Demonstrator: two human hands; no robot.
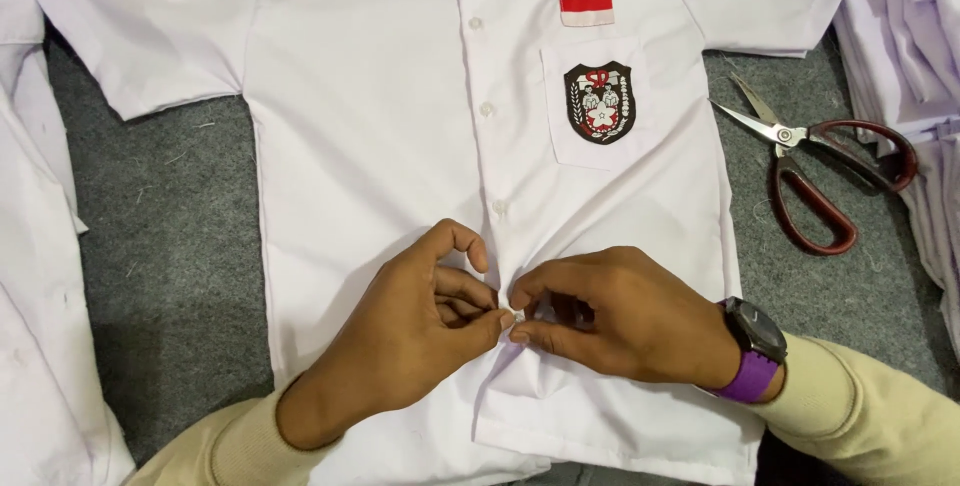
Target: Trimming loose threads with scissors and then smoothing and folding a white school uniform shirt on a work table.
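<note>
White short-sleeved shirt [400,126] laid flat, front up, on grey carpet [170,226] — collar away from camera. Upper buttons [487,109] down the placket looked fastened; hem end below the hands gaped open, so judged partly done, lower part left. Left hand [410,331] and right hand [620,316] met at the placket low on the shirt, thumbs and forefingers pinched nearly closed on the fabric edge — button itself hidden. Shirt clean, lightly creased, chest pocket with dark crest badge [600,101], red-white patch [586,9] above. Scissors [815,161] just beside, open.
</note>
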